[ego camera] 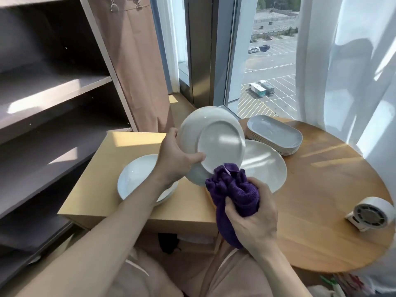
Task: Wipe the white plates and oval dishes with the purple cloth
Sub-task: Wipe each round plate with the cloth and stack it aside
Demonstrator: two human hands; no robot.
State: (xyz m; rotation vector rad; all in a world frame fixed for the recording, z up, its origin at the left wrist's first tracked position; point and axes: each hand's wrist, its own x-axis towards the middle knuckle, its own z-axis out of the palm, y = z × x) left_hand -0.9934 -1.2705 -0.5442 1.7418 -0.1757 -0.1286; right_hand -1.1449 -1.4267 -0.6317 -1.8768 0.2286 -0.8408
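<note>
Head view.

1. Held plate (pixel 214 144): white, round, raised and tilted above the gap between the two counters. Its underside with the foot ring faces the camera.
2. Left grip (pixel 175 159): pinches the held plate at its left rim. The thumb lies on the underside beside the foot ring; the fingers are hidden behind the plate.
3. Cloth (pixel 233 194): purple, bunched into a wad. Its top touches the lower rim of the held plate, and a tail hangs below the hand.
4. Right grip (pixel 255 217): fingers and thumb curled round the middle of the cloth.
5. Round counter (pixel 332 200): wood, at the right.
6. Flat plate (pixel 265 166): white, lying on the round counter, partly covered by the held plate and the cloth.
7. Dishes (pixel 276 133): a stack of white ovals on the far side of the round counter, just beyond the flat plate.
8. Fan (pixel 370 213): small, white, near the right edge of the round counter.
9. Square counter (pixel 102 189): pale wood, lower, left of the round one.
10. Stacked plates (pixel 137 176): white, on the square counter, partly behind the left forearm.
11. Shelf (pixel 53 93): dark, at the left.
12. Curtain (pixel 137 61): brown, beside the shelf.
13. Window (pixel 270 61): beyond the counters, flanked at the right by a sheer drape (pixel 353 61).
</note>
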